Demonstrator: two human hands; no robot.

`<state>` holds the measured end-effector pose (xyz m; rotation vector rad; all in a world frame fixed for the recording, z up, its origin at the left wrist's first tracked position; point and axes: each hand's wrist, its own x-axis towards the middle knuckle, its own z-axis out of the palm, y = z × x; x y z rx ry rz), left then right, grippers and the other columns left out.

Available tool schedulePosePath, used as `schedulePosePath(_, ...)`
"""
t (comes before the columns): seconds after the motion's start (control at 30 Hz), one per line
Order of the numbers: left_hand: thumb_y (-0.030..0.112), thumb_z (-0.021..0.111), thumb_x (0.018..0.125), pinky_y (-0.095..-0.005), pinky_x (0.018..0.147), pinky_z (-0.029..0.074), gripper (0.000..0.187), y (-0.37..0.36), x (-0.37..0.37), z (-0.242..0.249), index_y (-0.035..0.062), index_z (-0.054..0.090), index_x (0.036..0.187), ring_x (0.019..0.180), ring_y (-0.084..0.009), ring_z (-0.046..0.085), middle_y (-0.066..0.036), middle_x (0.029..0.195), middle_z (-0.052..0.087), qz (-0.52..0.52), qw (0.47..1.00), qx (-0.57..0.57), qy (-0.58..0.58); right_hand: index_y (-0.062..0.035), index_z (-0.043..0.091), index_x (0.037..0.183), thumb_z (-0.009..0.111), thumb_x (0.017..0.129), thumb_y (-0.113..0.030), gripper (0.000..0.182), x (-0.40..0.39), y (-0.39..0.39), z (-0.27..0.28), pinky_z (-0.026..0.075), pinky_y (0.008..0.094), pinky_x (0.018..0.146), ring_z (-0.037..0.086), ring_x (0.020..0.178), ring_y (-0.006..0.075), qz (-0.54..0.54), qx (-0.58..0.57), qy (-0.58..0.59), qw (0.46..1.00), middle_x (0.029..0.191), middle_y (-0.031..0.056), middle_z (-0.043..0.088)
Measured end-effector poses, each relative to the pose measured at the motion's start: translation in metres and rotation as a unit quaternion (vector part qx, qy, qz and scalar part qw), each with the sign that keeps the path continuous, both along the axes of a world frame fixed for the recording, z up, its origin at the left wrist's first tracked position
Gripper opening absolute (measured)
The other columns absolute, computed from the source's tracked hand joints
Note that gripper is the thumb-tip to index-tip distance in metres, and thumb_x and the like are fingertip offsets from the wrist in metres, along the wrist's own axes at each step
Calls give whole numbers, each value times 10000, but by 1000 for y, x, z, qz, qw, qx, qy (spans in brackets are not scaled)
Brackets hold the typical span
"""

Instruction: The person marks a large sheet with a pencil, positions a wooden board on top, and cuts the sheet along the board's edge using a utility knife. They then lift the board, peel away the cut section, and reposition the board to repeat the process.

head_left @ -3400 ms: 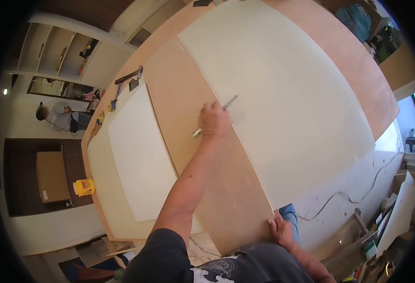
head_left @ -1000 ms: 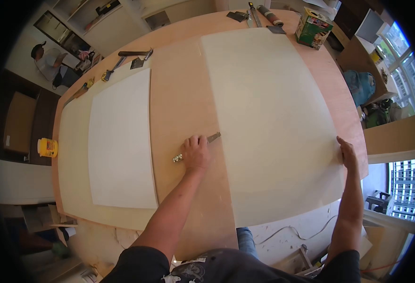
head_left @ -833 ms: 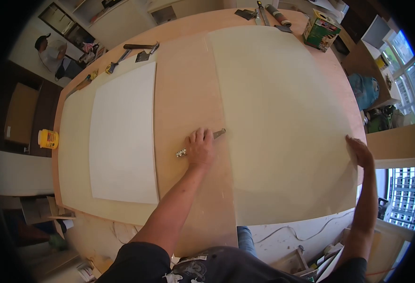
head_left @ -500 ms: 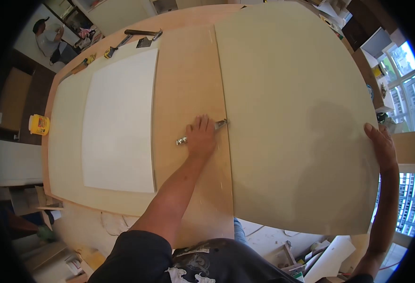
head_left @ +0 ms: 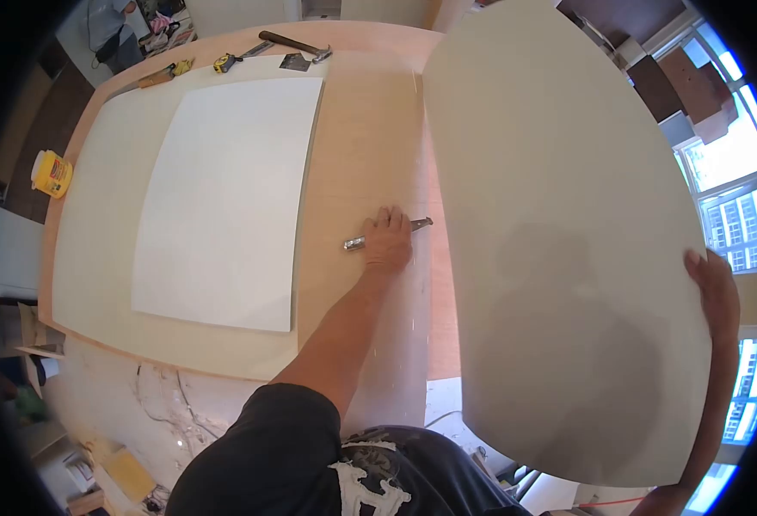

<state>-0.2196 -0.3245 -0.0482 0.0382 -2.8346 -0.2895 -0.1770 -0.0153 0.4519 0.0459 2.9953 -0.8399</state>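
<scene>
My left hand is closed around a silver metal cutter, whose small hooked tip points right. The hand rests on a glossy tan strip, just left of its right edge. My right hand grips the far right edge of a large cream sheet, thumb on the near face and fingers hidden behind. The sheet stands tilted and bowed, apart from the strip, with a narrow gap showing pinkish board between them. To the left of the strip, a white panel lies on another cream sheet.
Along the table's far edge lie a hammer, a tape measure, a dark scraper plate and a wooden-handled saw. A yellow tub is at the left edge. A person stands at the far left. Windows are at the right.
The large cream sheet has come away from the strip and tilted up, lifted by my right hand, opening a gap. My left hand keeps the cutter on the strip. The view has shifted.
</scene>
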Motion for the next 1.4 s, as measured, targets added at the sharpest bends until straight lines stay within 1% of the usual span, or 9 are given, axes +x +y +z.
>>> schedulePosePath(0.1,219,558,916,-525,944,393,357,0,2,10,65,630,1230,1321,-315,491,-104,1395,559,2,1000,25,-1,79,655,1073,545,1020,-385,479,32,46,-20,468,345,857,625,909,179,6,72,27,997,948,97,689)
schedulePosePath(0.33,243,574,913,-515,936,427,317,2,6,9,56,652,1156,1312,-280,469,-90,1318,597,9,999,-17,39,58,666,1176,604,968,-371,480,64,166,-106,468,309,854,628,935,174,-62,-168,-54,982,1033,119,705)
schedulePosePath(0.57,215,574,927,-518,732,533,201,63,97,60,46,655,1000,911,-387,691,-185,976,704,82,956,202,-197,77,660,1106,607,957,-349,455,78,291,-160,524,304,735,672,824,192,-144,-277,-171,934,979,131,703)
schedulePosePath(0.67,155,547,935,-477,616,541,185,114,137,21,24,660,999,796,-338,713,-185,825,705,129,880,336,-311,81,643,1119,580,968,-315,428,88,322,-182,535,301,727,683,809,194,-119,-332,-197,915,965,133,702)
schedulePosePath(0.73,215,599,916,-428,526,524,217,148,169,21,7,656,904,614,-272,662,-161,727,663,141,714,606,-321,84,633,1131,557,978,-293,413,83,330,-196,540,302,736,687,814,193,-80,-374,-207,901,962,131,703)
schedulePosePath(0.9,185,597,931,-404,467,490,236,195,194,-26,-40,651,883,558,-258,626,-137,681,634,145,649,667,-335,43,642,1084,549,996,-293,359,71,343,-200,544,319,729,682,791,186,-32,-409,-144,901,941,95,700)
schedulePosePath(0.93,186,585,949,-418,476,488,238,198,197,-19,-45,639,959,583,-257,635,-158,748,649,129,671,652,-330,44,643,1094,545,993,-289,361,65,354,-206,544,316,735,681,799,188,-25,-391,-135,910,939,102,702)
schedulePosePath(1.03,221,585,969,-400,489,477,278,200,207,36,-41,611,1059,591,-255,625,-174,832,654,173,584,738,-290,44,639,1139,545,983,-281,373,41,391,-218,541,312,759,678,822,198,-18,-361,-125,924,958,120,699)
schedulePosePath(1.4,255,791,845,-307,498,456,310,140,213,73,-1,631,915,593,-151,586,-65,785,635,100,636,745,-175,43,594,1250,583,963,-282,435,48,391,-254,534,326,808,668,881,216,-7,-427,-161,890,1069,142,675)
